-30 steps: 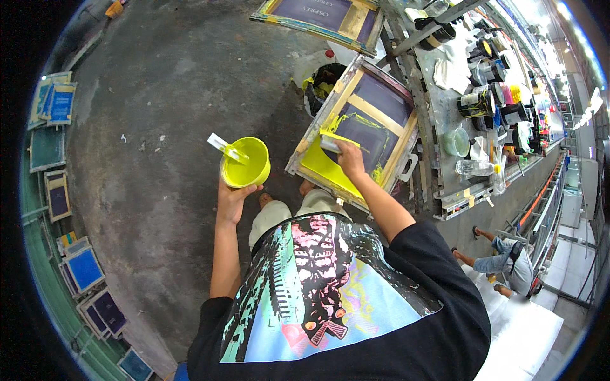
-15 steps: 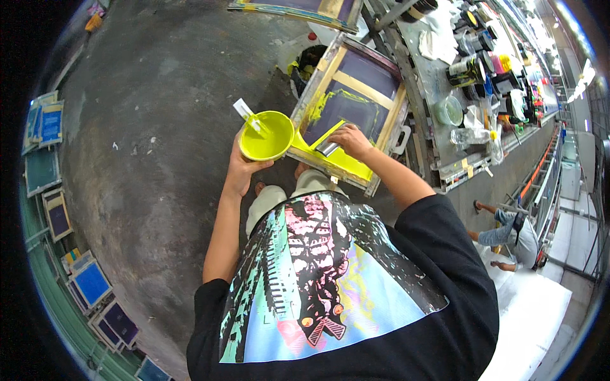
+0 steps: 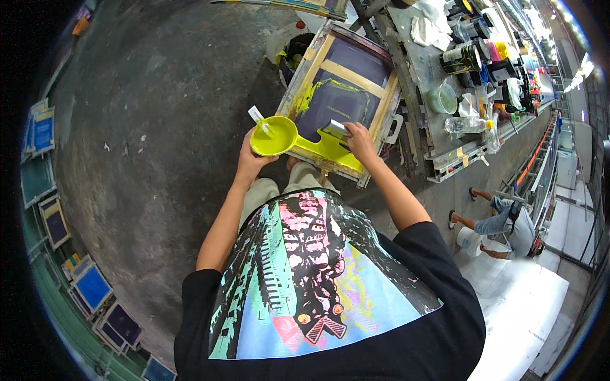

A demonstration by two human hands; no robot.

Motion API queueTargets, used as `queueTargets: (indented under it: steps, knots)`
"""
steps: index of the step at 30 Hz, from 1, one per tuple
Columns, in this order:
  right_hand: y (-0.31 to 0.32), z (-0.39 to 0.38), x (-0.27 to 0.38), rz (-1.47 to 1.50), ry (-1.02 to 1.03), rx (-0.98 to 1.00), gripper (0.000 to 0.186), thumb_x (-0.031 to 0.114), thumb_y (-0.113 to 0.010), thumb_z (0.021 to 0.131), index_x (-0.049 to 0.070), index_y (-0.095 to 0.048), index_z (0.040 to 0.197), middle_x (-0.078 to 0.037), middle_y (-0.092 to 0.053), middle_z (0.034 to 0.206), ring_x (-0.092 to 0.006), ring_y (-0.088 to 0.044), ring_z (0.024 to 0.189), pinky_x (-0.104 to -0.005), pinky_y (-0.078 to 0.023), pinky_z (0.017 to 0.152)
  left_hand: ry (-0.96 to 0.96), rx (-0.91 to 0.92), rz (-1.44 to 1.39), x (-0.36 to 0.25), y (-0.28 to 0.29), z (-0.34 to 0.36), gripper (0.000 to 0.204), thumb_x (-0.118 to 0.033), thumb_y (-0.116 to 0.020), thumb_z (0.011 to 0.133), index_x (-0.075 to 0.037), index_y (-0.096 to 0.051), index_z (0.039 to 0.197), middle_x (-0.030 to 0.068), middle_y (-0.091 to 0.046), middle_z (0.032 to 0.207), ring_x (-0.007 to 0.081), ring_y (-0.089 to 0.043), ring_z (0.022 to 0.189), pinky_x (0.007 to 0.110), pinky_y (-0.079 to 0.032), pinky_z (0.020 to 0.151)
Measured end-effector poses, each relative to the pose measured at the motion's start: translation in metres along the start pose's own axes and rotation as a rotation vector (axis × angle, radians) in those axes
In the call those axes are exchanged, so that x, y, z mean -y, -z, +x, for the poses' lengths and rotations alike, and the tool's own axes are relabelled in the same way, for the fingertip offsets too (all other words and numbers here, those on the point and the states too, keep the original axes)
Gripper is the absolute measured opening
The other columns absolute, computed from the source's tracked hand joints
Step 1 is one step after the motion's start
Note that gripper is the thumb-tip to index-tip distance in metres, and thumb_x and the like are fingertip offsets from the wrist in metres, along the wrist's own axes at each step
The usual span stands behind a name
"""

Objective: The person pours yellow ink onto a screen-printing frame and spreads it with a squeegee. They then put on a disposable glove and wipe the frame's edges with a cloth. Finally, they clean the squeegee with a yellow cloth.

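My left hand is closed around the side of a bowl of yellow-green ink. A white spatula leans in the bowl, its lower part coated in ink. To the right, my right hand grips a squeegee with a grey handle, its blade smeared with ink. Beneath the squeegee lies a screen-printing frame, tilted in front of my legs. Ink pools along its near end, and streaks mark the dark mesh. The bowl hangs over the frame's near left corner.
A black bucket stands left of the frame. On the right, a workbench carries ink jars, a plastic cup and a clear bottle. More frames lean at the far left. Another person is at the right.
The squeegee has lifted and turned, moving right and slightly up from the ink pool with my right hand. The bowl has shifted right and tilted toward the frame.
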State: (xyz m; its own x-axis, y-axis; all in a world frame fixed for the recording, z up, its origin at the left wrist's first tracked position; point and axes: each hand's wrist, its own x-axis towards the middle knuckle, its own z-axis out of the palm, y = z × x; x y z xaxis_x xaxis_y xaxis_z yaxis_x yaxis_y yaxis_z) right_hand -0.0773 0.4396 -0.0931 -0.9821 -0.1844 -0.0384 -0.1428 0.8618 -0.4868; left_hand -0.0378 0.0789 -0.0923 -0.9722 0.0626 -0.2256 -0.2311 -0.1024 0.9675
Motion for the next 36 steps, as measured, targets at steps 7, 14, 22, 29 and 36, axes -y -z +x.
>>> queueTargets:
  steps: [7, 14, 22, 29, 36]
  knots:
    - [-0.018, 0.063, -0.024, 0.201, -0.263, 0.359, 0.059, 0.025, -0.088, 0.072, 0.010, -0.070, 0.127, -0.017, -0.073, 0.114, -0.0350, -0.071, 0.103, -0.0427, -0.054, 0.091, 0.055, -0.033, 0.062, 0.014, -0.004, 0.002, 0.100, 0.000, -0.093, 0.063, -0.011, -0.046, 0.151, 0.0052, -0.056, 0.145, 0.0215, -0.052, 0.135, 0.038, -0.040, 0.116]
    - [-0.048, 0.109, -0.046, 0.258, -0.223, 0.792, 0.062, 0.032, -0.090, 0.076, 0.009, -0.069, 0.130, -0.010, -0.074, 0.115, -0.0248, -0.066, 0.106, -0.0397, -0.052, 0.094, 0.118, -0.066, 0.117, 0.016, -0.003, 0.000, 0.101, -0.004, -0.095, 0.062, -0.012, -0.047, 0.150, 0.0057, -0.056, 0.145, 0.0220, -0.051, 0.136, 0.038, -0.037, 0.117]
    - [-0.017, 0.106, -0.076, 0.703, -0.495, 1.006, 0.045, 0.028, -0.082, 0.090, 0.007, -0.068, 0.128, -0.001, -0.071, 0.101, -0.0096, -0.061, 0.081, -0.0265, -0.047, 0.065, 0.020, -0.050, 0.251, 0.036, 0.000, 0.008, 0.100, -0.002, -0.092, 0.060, -0.011, -0.048, 0.149, 0.0082, -0.054, 0.147, 0.0255, -0.050, 0.138, 0.039, -0.039, 0.117]
    - [0.118, 0.081, -0.003, 0.763, -0.335, 0.548, 0.036, 0.015, -0.081, 0.090, 0.003, -0.068, 0.121, 0.005, -0.069, 0.090, -0.0059, -0.060, 0.077, -0.0261, -0.047, 0.067, -0.123, 0.093, 0.393, 0.045, -0.052, 0.051, 0.097, -0.007, -0.092, 0.055, -0.009, -0.053, 0.144, 0.0144, -0.057, 0.139, 0.0346, -0.052, 0.134, 0.042, -0.043, 0.113]
    - [0.195, -0.007, 0.122, 0.665, -0.189, -0.209, 0.043, 0.005, -0.080, 0.089, 0.001, -0.061, 0.127, -0.004, -0.072, 0.104, -0.0082, -0.062, 0.085, -0.0243, -0.049, 0.076, -0.145, 0.350, 0.173, 0.004, -0.119, 0.080, 0.102, -0.003, -0.095, 0.055, -0.009, -0.051, 0.147, 0.0084, -0.055, 0.141, 0.0270, -0.051, 0.135, 0.039, -0.041, 0.115]
